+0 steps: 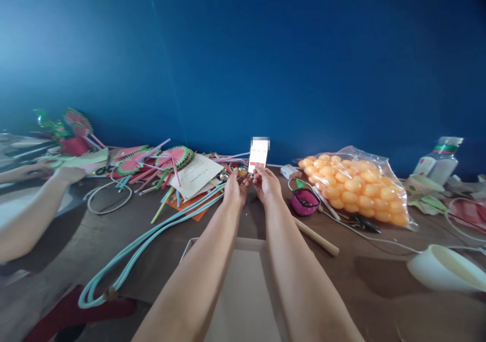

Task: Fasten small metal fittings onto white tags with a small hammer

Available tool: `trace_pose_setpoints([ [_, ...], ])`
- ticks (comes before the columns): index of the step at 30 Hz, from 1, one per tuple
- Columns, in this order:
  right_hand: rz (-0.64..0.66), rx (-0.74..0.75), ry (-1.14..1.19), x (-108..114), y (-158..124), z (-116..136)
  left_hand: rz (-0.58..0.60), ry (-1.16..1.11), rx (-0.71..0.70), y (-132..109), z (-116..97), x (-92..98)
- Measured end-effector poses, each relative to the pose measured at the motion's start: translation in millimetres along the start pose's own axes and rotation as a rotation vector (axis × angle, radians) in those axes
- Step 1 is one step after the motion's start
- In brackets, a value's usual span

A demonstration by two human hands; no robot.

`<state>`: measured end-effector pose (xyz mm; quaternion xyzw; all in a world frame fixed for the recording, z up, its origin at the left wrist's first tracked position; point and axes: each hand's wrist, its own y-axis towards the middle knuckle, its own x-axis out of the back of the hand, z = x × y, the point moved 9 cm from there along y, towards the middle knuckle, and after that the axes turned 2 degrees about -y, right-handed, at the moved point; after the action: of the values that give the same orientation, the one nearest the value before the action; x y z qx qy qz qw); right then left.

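Both my arms reach forward over the table. My left hand (237,186) has its fingers drawn together in a pinch. Any item in them is too small to make out. Right beside it, my right hand (268,184) is also closed at the fingertips, and what it may hold is hidden. Just behind the fingers stands a lit phone (258,154) showing timer digits and a red bar. I cannot tell whether the right fingers touch its lower edge. Small shiny round pieces (225,176) lie left of my left hand. Under my forearms is a pale shallow tray (243,281).
Pale blue tubing (142,235), watermelon paper fans (176,157) and a white sheet (195,175) lie left. Right are a bag of orange balls (353,185), a purple pouch (305,201), a wooden stick (317,236), a white cup (444,266) and a bottle (438,162). Another person's arms (34,205) reach in far left.
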<state>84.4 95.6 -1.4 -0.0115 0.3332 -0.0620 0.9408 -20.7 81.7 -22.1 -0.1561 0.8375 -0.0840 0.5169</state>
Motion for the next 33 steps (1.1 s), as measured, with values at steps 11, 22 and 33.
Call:
trace_pose_setpoints([
  [11, 0.047, -0.057, -0.032, -1, 0, -7, -0.017, 0.053, 0.020, -2, 3, 2.1],
  [22, 0.098, -0.051, -0.074, -5, -2, -8, -0.025, 0.102, -0.003, 0, 3, 4.5],
  [33, 0.157, -0.091, -0.115, -12, -7, -12, -0.018, 0.192, -0.088, 8, -1, 8.5],
])
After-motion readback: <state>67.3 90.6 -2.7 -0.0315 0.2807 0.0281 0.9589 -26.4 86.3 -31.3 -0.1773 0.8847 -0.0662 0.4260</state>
